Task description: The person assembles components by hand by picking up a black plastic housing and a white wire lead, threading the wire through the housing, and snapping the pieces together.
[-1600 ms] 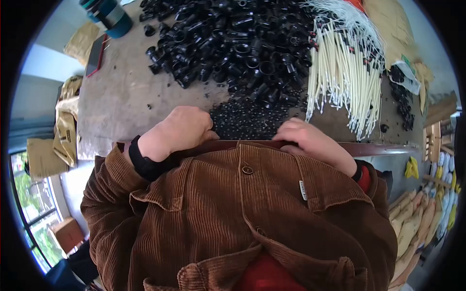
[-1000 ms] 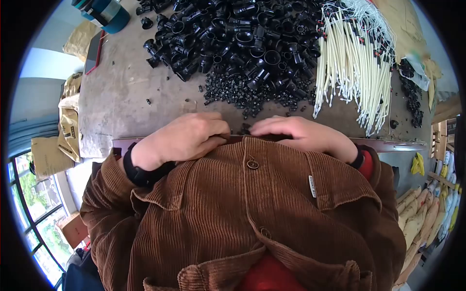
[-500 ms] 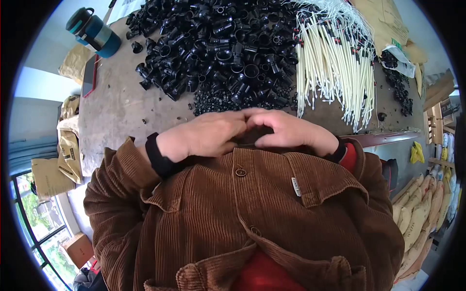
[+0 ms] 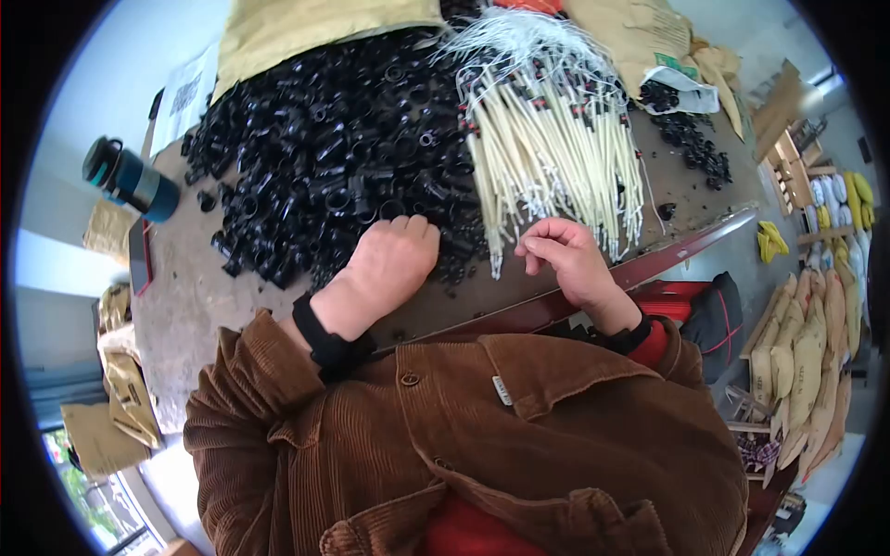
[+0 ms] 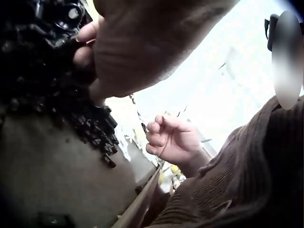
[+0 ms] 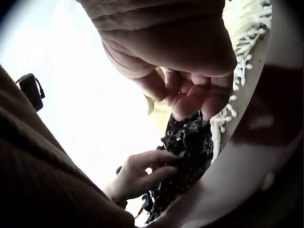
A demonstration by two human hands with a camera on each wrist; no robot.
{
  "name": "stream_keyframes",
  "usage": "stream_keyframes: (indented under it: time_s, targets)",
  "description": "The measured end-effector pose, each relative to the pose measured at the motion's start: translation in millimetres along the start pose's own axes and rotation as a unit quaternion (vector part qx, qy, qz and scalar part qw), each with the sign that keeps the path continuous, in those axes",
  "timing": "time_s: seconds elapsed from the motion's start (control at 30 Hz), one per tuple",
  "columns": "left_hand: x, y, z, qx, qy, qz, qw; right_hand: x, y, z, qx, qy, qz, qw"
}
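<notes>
A heap of glossy black plastic fittings (image 4: 306,176) covers much of the table. My left hand (image 4: 385,264) reaches to the heap's near right edge, palm down. In the right wrist view, the left hand (image 6: 147,173) has its thumb and fingers apart, their tips against the dark pieces. My right hand (image 4: 570,264) is raised near the table's front edge, fingers curled and thumb against them; nothing shows in it. Just beyond lies a bundle of cream sticks (image 4: 556,157) with white tips. Small black pieces (image 4: 454,273) lie between the hands.
A teal bottle (image 4: 134,181) and a phone (image 4: 140,257) are at the left. Brown paper sacks (image 4: 324,32) lie at the back. The table's raised reddish front edge (image 4: 667,255) runs below the right hand. Stacked bags (image 4: 807,352) stand at the far right.
The hands have come apart: the left has gone forward to the heap, and the right has lifted and drawn back to the right. The head view has turned to the right.
</notes>
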State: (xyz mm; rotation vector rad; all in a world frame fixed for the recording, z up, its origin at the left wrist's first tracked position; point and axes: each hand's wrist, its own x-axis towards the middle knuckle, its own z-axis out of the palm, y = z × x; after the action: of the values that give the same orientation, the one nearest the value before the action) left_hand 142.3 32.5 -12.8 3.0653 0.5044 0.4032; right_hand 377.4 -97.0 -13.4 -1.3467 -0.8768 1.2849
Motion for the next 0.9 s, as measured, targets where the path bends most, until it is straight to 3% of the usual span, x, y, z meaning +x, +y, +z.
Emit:
stream_keyframes:
  time_s: [0.13, 0.23, 0.27, 0.33, 0.37, 0.43, 0.6, 0.67, 0.73, 0.77, 0.8, 0.83, 0.9]
  targets:
    - [-3.8, -3.3, 1.6, 0.064, 0.009, -0.001, 0.998, -5.0, -0.5, -31.4, -0.041, 0.075, -0.013, 0.996]
    - [-4.9, -1.8, 4.0, 0.121, -0.036, -0.049, 0.991, 6.8, -5.8, -59.9, -0.267, 0.235, -0.066, 0.932]
    - [-3.9, -0.7, 4.7, 0.122, -0.034, -0.047, 0.991, 15.1, -4.7, -73.0, -0.267, 0.237, -0.068, 0.931]
    - [-2.1, 0.3, 5.1, 0.111, -0.045, -0.042, 0.992, 41.3, -0.7, -100.1, -0.483, 0.371, -0.207, 0.766]
    - [-2.0, 0.9, 4.3, 0.105, -0.051, -0.040, 0.992, 54.3, -2.5, -109.0, -0.482, 0.372, -0.209, 0.765]
    - [-2.6, 2.9, -8.4, 0.056, -0.019, -0.052, 0.997, 77.1, -9.3, -122.5, -0.563, 0.306, -0.068, 0.764]
    - [-28.3, -12.1, -34.4, -0.157, 0.073, -0.116, 0.978, 107.9, -30.8, -117.0, -0.531, 0.281, -0.088, 0.794]
    - [-45.3, -17.0, -43.3, -0.208, 0.087, -0.149, 0.963, 115.1, -38.4, -119.5, -0.598, 0.292, -0.065, 0.743]
    - [-59.3, -25.0, -56.8, -0.421, -0.008, -0.268, 0.866, 120.0, -42.5, -129.3, -0.619, 0.284, -0.115, 0.723]
    - [-67.3, -29.0, -61.4, -0.519, -0.048, -0.323, 0.790, 117.0, -55.1, -127.8, -0.418, 0.224, -0.015, 0.881]
    - [-73.7, -31.9, -64.0, -0.516, -0.048, -0.342, 0.784, 112.0, -62.9, -120.0, -0.186, 0.148, 0.097, 0.967]
    - [-76.7, -33.1, -64.9, -0.543, -0.034, -0.349, 0.764, 110.7, -57.1, -104.3, -0.186, 0.132, 0.106, 0.968]
    - [-79.4, -33.6, -63.8, -0.593, -0.003, -0.354, 0.723, 102.6, -44.5, -65.6, 0.113, 0.000, 0.085, 0.990]
